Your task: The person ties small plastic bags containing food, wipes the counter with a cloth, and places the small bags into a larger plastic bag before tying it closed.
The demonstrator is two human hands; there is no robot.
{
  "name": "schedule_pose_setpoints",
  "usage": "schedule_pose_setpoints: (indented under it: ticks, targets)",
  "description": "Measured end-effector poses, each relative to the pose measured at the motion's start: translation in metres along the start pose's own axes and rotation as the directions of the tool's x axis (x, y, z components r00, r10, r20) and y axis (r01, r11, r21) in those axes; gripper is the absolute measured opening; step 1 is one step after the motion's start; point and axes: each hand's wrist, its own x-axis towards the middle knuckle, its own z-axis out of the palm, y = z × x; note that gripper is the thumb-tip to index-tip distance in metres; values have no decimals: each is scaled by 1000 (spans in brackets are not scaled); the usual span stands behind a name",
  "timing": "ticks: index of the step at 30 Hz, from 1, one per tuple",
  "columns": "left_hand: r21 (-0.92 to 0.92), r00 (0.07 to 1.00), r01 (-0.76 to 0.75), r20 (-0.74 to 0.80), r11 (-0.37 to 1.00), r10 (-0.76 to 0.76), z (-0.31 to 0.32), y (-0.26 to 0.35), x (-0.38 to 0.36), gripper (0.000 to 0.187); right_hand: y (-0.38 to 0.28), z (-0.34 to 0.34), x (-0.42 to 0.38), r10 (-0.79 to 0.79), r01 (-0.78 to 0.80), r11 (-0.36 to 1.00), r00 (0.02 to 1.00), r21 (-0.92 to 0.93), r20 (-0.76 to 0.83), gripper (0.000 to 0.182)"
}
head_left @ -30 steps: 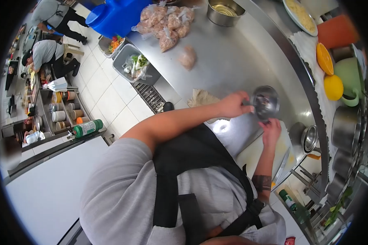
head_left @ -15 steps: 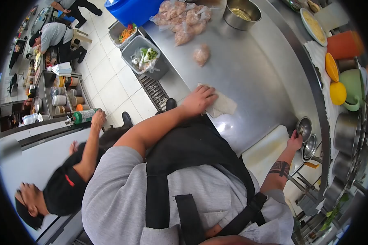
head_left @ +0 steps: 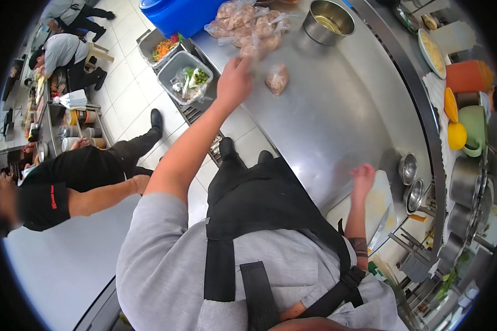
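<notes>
My left hand (head_left: pixel 233 84) is raised over the steel table's left edge, close to a pile of knotted clear plastic bags of pinkish food (head_left: pixel 240 25). Its fingers are curled; a pale blur at their tips is too smeared to identify. One single bag (head_left: pixel 277 79) lies apart from the pile, just right of that hand. My right hand (head_left: pixel 363 179), fingers loosely apart and holding nothing, hovers above the top edge of a white cutting board (head_left: pixel 348 212). Right of it sit a small metal bowl (head_left: pixel 407 168) and a second metal bowl (head_left: pixel 414 195). On the board rests a knife (head_left: pixel 379 227).
A round steel pot (head_left: pixel 329 23) stands at the table's far side, a blue container (head_left: pixel 176 15) at the far left. Beside the table are a bin of scraps (head_left: pixel 185 77) and another with orange shreds (head_left: pixel 161 48). A co-worker in black (head_left: pixel 88 171) is at my left.
My left hand has swung from the table surface up toward the bags, and the beige cloth no longer shows on the table. My right hand has let go of the small bowl and drawn back left.
</notes>
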Motion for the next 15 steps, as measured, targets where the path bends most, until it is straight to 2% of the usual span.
schedule_pose_setpoints:
  ticks: [2,3,4,5,6,8,9,11,13,15]
  targets:
    - [21,984,-165,-64,986,166,29,-7,39,41,-5,38,-36,42,-34,997,991,-65,125,19]
    - [9,985,-162,-63,987,162,44,-15,52,41,-1,54,-49,82,-72,995,982,-63,172,19]
    - [96,961,-239,163,966,222,62,-25,61,44,-8,69,-66,117,-95,990,967,-108,227,22]
    - [162,888,-334,385,929,253,74,-33,66,47,-15,79,-80,154,-115,982,948,-153,278,25]
    - [148,885,-334,389,931,256,82,-38,65,47,-20,86,-91,160,-120,980,950,-161,267,25]
    - [257,770,-324,631,910,96,91,-47,63,40,-26,97,-111,189,-55,949,886,-309,423,27]
    - [247,759,-338,642,908,108,78,-48,62,40,-22,100,-118,190,-42,940,889,-338,416,26]
    - [209,630,-506,752,837,194,35,-61,41,29,-18,102,-129,240,-93,927,892,-364,383,25]
    - [160,639,-530,720,833,269,-3,-86,12,22,-20,105,-135,281,-135,912,893,-388,352,24]
    - [281,525,-477,851,833,14,-64,-78,25,18,-30,112,-135,222,-77,915,916,-395,335,24]
